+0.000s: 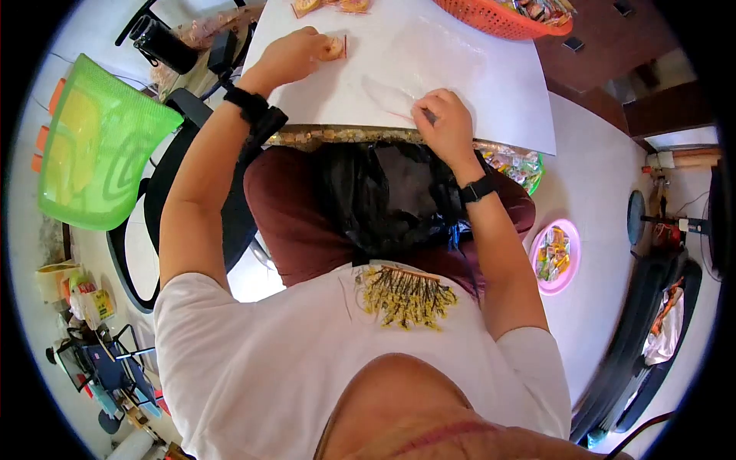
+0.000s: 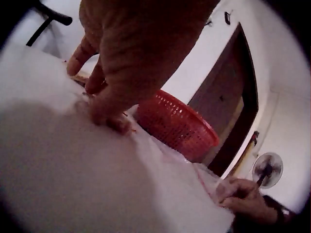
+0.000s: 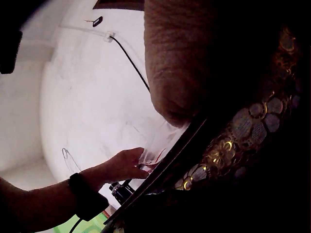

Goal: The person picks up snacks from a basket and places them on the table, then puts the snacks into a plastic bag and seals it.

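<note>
The left hand [image 1: 291, 55] curls over a small wrapped snack [image 1: 336, 47] at the far left of the worktop [image 1: 475, 69] and pinches it. The head view hides the grip under the knuckles, but the left wrist view shows the fingertips pressed down on the wrapper. The right hand [image 1: 445, 123], fingers curled, pinches one end of a clear bag [image 1: 387, 96] lying flat near the front edge. A red basket [image 1: 491, 19] stands at the far side. The worktop is white; a green mesh chair [image 1: 92, 146] stands to the left, and a pink plate [image 1: 556, 257] of sweets lies below on the right.
</note>
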{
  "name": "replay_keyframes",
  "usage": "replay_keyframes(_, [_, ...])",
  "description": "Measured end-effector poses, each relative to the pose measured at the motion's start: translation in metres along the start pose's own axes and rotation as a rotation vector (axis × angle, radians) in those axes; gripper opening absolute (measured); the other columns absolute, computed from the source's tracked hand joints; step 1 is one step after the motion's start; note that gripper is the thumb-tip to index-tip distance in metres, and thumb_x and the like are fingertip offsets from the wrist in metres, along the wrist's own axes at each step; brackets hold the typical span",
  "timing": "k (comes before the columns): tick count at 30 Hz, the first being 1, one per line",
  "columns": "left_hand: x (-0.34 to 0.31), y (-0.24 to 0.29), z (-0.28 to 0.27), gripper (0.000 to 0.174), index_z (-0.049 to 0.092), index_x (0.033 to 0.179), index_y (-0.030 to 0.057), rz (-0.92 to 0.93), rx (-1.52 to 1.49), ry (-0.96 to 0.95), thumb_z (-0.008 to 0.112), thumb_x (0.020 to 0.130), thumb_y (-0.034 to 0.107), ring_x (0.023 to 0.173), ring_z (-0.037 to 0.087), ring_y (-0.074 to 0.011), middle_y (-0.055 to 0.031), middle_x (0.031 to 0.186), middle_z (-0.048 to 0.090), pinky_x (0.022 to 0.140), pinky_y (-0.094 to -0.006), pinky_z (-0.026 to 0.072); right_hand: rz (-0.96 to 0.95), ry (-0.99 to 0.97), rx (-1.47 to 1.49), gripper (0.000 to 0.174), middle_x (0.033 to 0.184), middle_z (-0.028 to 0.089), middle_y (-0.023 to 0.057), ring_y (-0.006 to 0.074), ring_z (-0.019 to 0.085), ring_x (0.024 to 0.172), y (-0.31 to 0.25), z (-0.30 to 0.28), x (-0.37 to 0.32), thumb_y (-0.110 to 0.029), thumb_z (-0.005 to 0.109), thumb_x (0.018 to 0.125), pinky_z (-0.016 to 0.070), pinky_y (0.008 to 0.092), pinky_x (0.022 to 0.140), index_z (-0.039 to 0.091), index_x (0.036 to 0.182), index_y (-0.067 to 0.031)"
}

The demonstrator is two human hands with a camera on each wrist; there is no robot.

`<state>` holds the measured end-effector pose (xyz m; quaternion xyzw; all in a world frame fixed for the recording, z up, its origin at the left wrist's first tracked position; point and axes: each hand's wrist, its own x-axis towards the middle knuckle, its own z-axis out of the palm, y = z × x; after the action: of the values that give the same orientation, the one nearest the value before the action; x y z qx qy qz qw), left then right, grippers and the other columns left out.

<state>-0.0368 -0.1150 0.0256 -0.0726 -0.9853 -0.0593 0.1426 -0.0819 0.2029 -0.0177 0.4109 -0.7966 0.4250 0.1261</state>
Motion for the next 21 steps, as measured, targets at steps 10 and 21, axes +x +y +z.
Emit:
replay_keyframes(10, [0.013,-0.004,0.025,0.038,0.060,0.095,-0.0059,-0.288,-0.178,-0.063,0.066,0.080,0.028,0.069,0.064,-0.0271,-0.0172,0.078,0.066,0.064,-0.0350,0.0507,0.025,0.036,-0.007,0.009,0.083,0.064,0.0074,0.0288,0.059,0.082,0.005,0.004,-0.004,-0.016,0.067,0.077,0.0481,0.0377,0.071,0.068,0.077,-0.0071])
replay_keyframes(21, [-0.052,0.075,-0.016,0.030,0.055,0.106,0.0035,-0.716,-1.085,0.157,0.068,0.083,0.019,0.050,0.054,-0.0091,-0.0050,0.074,0.062,0.042,-0.0212,0.0374,0.044,0.041,0.005,0.010,0.075,0.062,0.0072,0.0287,0.058,0.078,0.003,0.003,-0.002,-0.018,0.066,0.079,0.0471,0.0387,0.068,0.067,0.077,-0.0079])
